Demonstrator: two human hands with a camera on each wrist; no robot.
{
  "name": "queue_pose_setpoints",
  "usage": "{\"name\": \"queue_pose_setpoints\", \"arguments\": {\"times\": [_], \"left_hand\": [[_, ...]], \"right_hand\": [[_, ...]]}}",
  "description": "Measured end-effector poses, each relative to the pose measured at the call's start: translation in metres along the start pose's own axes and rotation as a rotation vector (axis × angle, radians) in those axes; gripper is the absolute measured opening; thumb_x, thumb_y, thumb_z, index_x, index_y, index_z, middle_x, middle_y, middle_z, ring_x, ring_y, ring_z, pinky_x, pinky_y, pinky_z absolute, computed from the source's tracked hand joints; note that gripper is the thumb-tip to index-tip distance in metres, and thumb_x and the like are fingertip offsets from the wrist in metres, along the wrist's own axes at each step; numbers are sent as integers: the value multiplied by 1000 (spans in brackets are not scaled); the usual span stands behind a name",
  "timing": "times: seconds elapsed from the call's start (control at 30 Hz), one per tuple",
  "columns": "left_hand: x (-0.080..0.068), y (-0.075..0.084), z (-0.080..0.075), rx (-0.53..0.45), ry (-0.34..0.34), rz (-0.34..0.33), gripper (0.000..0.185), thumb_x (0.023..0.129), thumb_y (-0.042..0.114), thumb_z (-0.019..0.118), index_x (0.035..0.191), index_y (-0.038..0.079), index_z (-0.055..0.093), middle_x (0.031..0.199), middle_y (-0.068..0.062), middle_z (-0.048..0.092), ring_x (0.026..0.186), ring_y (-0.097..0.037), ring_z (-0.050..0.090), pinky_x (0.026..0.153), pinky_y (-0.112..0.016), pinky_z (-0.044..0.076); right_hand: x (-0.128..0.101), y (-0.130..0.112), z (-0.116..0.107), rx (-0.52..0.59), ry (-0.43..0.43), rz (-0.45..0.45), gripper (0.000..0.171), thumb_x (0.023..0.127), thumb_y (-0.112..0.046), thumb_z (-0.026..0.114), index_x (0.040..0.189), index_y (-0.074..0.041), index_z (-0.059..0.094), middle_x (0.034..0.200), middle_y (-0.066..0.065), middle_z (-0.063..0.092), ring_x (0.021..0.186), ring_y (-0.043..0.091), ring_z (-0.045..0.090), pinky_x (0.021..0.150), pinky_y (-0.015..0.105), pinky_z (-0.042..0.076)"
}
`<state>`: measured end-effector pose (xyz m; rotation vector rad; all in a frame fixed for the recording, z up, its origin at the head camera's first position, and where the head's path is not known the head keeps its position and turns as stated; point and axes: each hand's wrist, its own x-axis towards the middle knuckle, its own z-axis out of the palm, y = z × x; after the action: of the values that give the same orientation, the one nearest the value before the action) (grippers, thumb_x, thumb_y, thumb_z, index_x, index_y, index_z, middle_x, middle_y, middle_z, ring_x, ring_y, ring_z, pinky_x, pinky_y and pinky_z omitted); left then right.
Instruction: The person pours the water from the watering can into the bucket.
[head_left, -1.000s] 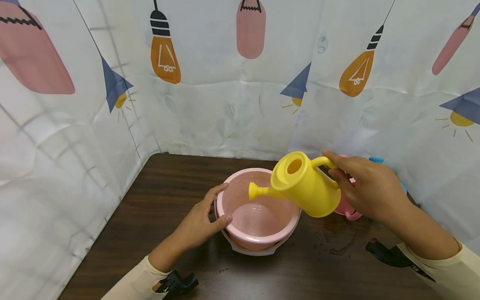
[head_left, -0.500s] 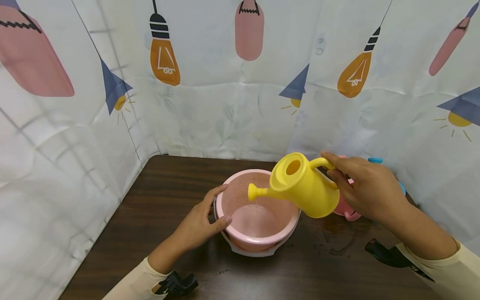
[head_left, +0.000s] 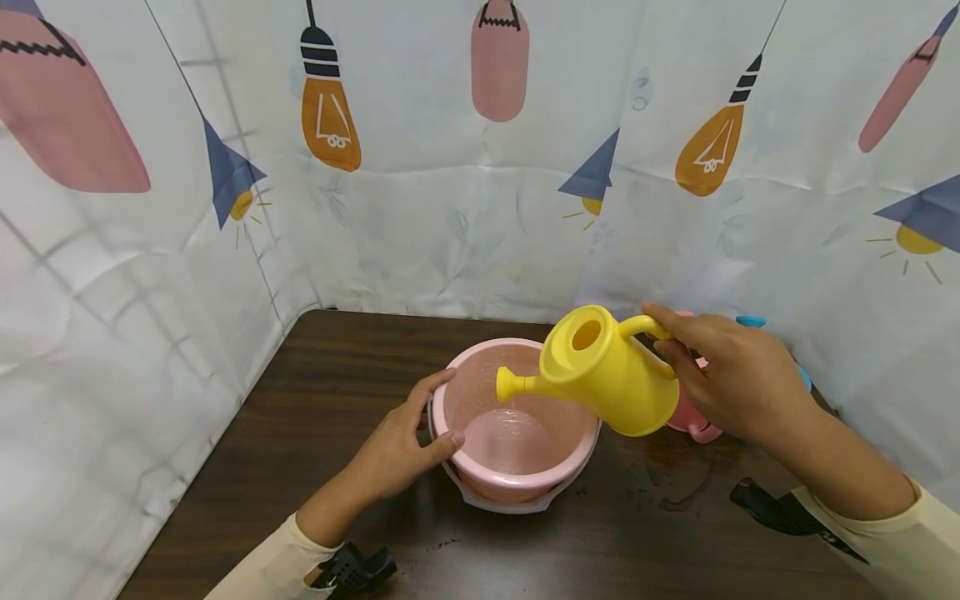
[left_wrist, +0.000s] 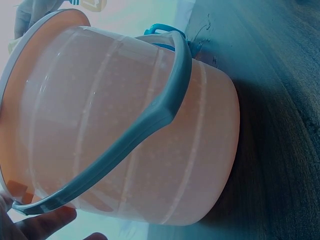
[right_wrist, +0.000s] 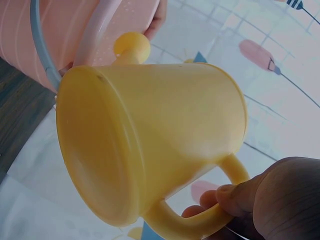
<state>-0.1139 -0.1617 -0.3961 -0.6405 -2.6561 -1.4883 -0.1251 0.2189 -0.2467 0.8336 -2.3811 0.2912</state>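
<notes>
A pink bucket [head_left: 517, 481] stands upright on the dark wooden table, its pale handle [left_wrist: 145, 125] hanging down its side. My left hand [head_left: 397, 446] grips the bucket's left rim, thumb on the near edge and fingers round the outside. In my right hand [head_left: 731, 375] is the handle of a yellow watering can [head_left: 611, 379], fingers curled round it. The can is tilted to the left, and its spout head [head_left: 510, 383] hangs over the bucket's opening. Inside the bucket a shiny wet patch shows on the bottom.
Behind my right hand, partly hidden, are a pink item [head_left: 693, 417] and a blue item [head_left: 752, 321]. Wet marks [head_left: 686, 496] lie on the table [head_left: 337, 358] right of the bucket. A printed white curtain [head_left: 420, 233] hangs behind and at the left.
Both hands, the watering can and the bucket keep nearly the same places; only a slight shift of the head view shows. The thin water streaks below the spout look fainter now.
</notes>
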Motion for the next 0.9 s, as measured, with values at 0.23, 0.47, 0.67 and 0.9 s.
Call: {"name": "queue_pose_setpoints", "arguments": {"times": [0.23,0.47,0.67,0.9], "left_hand": [[0,-1,0,-7,-3,3,76,93,41,69,158,33,31,150,-15,47,119,-28,63,93,-47,52],[0,-1,0,-5,-5,-2,75,93,43,68,158,34,31,151,-15,47,119,-28,63,94,-49,51],[1,0,0,-5,-5,-6,75,93,42,69,157,35,31,152,-14,46,120,-28,63,95,-50,51],[1,0,0,-3,-2,-7,75,93,42,69,157,34,32,152,-13,46,119,-28,63,94,-49,51]], "right_hand": [[0,0,1,10,5,-3,54,80,0,81,133,-5,68,101,10,76,73,25,65,55,47,50],[1,1,1,7,0,-10,56,79,0,82,133,-5,68,95,8,75,72,23,64,55,45,50],[1,1,1,3,3,-8,55,79,-1,82,132,-5,68,91,6,74,69,21,62,54,44,49],[1,1,1,9,4,-4,55,79,-1,82,133,-6,68,93,7,75,71,24,64,56,46,50]]}}
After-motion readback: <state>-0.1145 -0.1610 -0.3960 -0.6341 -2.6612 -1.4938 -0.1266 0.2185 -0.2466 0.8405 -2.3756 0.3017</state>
